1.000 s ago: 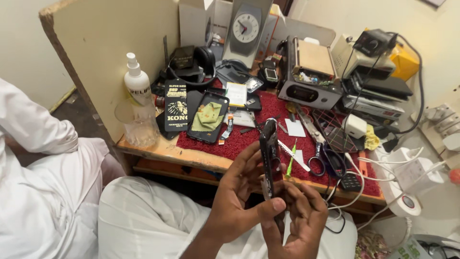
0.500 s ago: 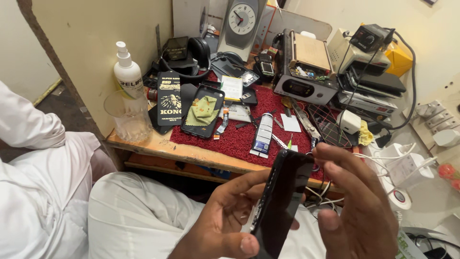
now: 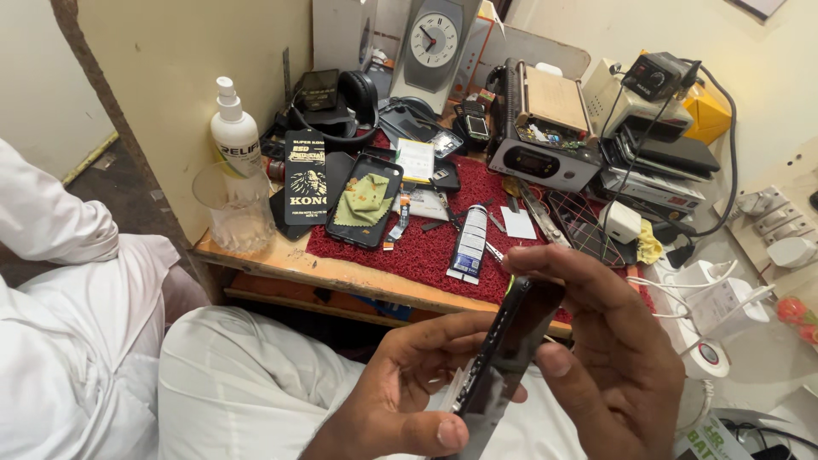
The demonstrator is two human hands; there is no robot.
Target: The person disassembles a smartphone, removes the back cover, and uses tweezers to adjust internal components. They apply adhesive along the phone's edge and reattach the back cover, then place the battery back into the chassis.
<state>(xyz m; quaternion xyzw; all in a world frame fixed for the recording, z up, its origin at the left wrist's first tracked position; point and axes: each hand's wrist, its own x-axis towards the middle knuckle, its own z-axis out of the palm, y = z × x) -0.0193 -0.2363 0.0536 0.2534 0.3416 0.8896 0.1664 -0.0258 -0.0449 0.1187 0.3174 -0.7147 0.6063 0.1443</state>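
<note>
Both hands pinch black phone [image 3: 511,358] edge-on over lap: left hand [image 3: 409,383] grips lower end, right hand [image 3: 613,358] upper; long axis tilts toward workbench front edge [image 3: 341,273].

Phone [image 3: 509,358] lower end: cut by bottom edge, we lose it.
Right hand [image 3: 609,358] palm: hidden from us.
Bench [image 3: 281,255] front underside: dark, unreadable.

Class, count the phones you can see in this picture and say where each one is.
2. One dark phone is held edge-on between the left hand and right hand. Another phone lies on the red mat under a green cloth. More may be hidden in the clutter.
</note>
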